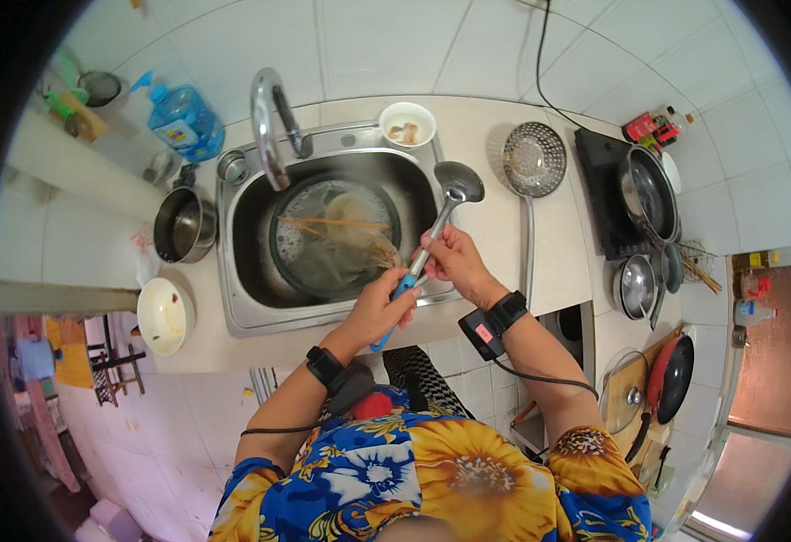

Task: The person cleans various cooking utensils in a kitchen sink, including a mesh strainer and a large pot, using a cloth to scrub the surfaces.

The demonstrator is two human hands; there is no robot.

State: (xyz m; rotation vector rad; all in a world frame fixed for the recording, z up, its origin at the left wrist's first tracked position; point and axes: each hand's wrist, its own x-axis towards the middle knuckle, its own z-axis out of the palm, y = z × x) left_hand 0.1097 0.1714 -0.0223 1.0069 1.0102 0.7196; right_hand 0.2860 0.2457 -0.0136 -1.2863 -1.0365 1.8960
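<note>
A metal ladle with a blue-and-grey handle slants over the right side of the sink, bowl end away from me. Its blue grip is wrapped by my left hand. Higher on the handle, my right hand holds the metal part between thumb and fingers. Below and left of the ladle, a round dark-rimmed basin sits in the stainless steel sink. Sudsy water fills it, with a pair of wooden chopsticks across it. A pale round item lies partly under the water, too murky to name.
A curved faucet arches over the sink. A white bowl with food scraps stands on the rim. Right lies a perforated skimmer, then a cooktop with a pan. Left are a saucepan, a white bowl and a blue soap bottle.
</note>
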